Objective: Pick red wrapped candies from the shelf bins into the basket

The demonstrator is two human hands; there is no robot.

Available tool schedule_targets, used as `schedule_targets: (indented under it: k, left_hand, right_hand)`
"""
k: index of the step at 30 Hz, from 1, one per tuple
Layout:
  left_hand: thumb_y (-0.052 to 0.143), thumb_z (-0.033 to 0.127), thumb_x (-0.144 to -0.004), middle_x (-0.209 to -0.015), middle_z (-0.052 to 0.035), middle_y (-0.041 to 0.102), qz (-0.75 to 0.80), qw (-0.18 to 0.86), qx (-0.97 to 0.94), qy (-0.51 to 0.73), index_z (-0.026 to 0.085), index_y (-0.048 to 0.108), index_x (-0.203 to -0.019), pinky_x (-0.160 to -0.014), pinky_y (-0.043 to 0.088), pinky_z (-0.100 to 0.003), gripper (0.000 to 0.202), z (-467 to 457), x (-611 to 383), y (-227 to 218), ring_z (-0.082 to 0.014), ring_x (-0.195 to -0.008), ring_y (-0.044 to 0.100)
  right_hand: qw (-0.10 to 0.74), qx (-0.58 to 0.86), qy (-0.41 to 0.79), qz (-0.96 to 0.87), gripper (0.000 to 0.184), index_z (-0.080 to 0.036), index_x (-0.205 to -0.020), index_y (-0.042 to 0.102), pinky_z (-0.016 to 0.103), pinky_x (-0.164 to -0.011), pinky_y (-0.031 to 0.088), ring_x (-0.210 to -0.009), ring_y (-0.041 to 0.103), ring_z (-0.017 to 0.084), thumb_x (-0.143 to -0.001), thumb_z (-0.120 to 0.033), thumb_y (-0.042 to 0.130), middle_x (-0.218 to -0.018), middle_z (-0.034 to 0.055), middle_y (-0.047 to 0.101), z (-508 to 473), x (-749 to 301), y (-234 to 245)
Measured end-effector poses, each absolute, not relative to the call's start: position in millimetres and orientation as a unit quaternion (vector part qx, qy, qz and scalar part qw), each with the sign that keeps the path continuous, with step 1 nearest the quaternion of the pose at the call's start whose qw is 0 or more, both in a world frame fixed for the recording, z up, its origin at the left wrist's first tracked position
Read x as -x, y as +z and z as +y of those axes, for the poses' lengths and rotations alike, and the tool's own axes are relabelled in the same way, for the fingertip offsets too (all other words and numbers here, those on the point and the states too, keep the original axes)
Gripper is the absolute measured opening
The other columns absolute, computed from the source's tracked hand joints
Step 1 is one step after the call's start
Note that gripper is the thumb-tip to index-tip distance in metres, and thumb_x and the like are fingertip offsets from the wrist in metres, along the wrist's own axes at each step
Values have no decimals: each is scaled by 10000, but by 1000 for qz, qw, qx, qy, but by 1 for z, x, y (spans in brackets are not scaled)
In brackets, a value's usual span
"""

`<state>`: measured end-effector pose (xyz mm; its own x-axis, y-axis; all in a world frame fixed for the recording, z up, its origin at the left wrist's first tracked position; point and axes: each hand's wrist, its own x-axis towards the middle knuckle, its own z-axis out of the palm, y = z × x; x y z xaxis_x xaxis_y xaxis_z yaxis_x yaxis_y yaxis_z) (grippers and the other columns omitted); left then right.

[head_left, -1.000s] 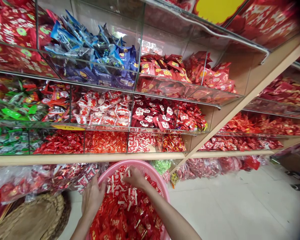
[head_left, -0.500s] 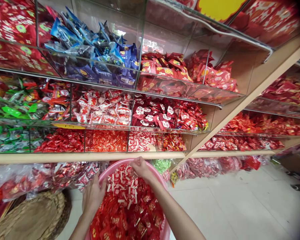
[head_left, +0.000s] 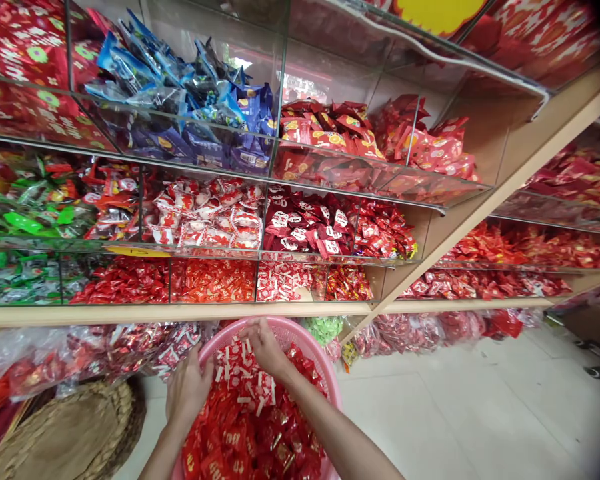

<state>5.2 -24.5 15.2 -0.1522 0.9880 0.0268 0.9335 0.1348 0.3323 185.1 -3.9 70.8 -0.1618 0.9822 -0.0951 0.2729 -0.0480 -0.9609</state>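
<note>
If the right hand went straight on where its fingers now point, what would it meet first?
Probably the far rim of the round pink plastic basket, though the right hand might clear it; depth is unclear.

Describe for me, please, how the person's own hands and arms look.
The left hand and right hand are gloveless, and the left forearm and right forearm show no sleeves, watches or bracelets. Whether rings are worn is unclear.

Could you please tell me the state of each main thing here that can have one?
Pink basket: open-topped, full of candies.
Candies: wrapped, loosely heaped.
Left hand: at the basket's rim; grip unclear.
Right hand: bent over the candies; grip unclear.
Blue packets: heaped in the shelving.
Plastic bags: filled, below the shelving.
</note>
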Motion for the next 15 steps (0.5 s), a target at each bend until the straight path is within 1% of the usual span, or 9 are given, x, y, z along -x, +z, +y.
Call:
schedule_targets:
  k: [2,4,6,8,10,11,13,15]
  left_hand:
    - [341,341,-878,-1033,-145,643,745,93,-647,134,101,443,-1254,-773,421,-339,457,-24,-4,13,-252,-944,589]
    - [336,334,-879,-1057,-147,637,742,87,-652,130,98,442,-1253,-791,416,-344,455,-24,-3,10,-256,-956,582]
    - [332,333,-881,-1050,-141,640,739,79,-656,128,105,455,-1238,-799,412,-345,441,-25,-2,8,-256,-957,580]
    - [339,334,-879,-1009,-130,650,740,72,-657,124,118,476,-1210,-788,413,-337,418,-25,-2,8,-251,-948,583]
    - [348,329,-875,-974,-119,654,743,70,-655,118,126,486,-1191,-774,414,-327,399,-26,-2,10,-244,-938,588]
    - [351,323,-874,-974,-117,653,744,73,-654,117,127,481,-1193,-772,415,-325,396,-26,-2,11,-241,-936,589]
    - [349,322,-875,-998,-119,647,743,86,-652,127,122,455,-1215,-777,416,-324,408,-26,-2,13,-236,-940,589]
    - [336,348,-883,-1013,-120,644,742,106,-646,141,123,426,-1238,-781,418,-327,430,-26,-3,14,-234,-945,589]
  right_hand:
    - [350,516,412,-664,254,-222,-1147,378,377,-926,385,-961,584,175,-939,-308,260,-957,42,626,-6,-174,68]
    - [327,515,370,-701,312,-230,-1217,360,457,-1032,248,-1033,560,187,-951,-302,214,-968,44,637,-10,-166,64]
    - [308,523,348,-714,349,-242,-1266,336,493,-1078,118,-1117,514,183,-958,-286,178,-1033,51,634,-14,-160,60]
    - [306,530,329,-720,369,-248,-1293,324,500,-1087,77,-1180,462,181,-959,-285,172,-1130,63,603,-19,-156,56]
    - [307,539,302,-724,372,-244,-1295,343,514,-1083,88,-1220,412,203,-953,-329,224,-1223,75,549,-21,-156,56]
    - [309,544,287,-726,381,-238,-1293,356,516,-1077,115,-1228,395,220,-943,-362,269,-1253,82,523,-20,-158,57]
    - [319,555,263,-722,426,-227,-1298,360,482,-1057,208,-1228,374,239,-915,-411,349,-1288,91,482,-13,-165,64]
    - [345,570,237,-707,439,-224,-1303,351,417,-1013,301,-1210,380,231,-906,-412,363,-1286,96,466,4,-179,76]
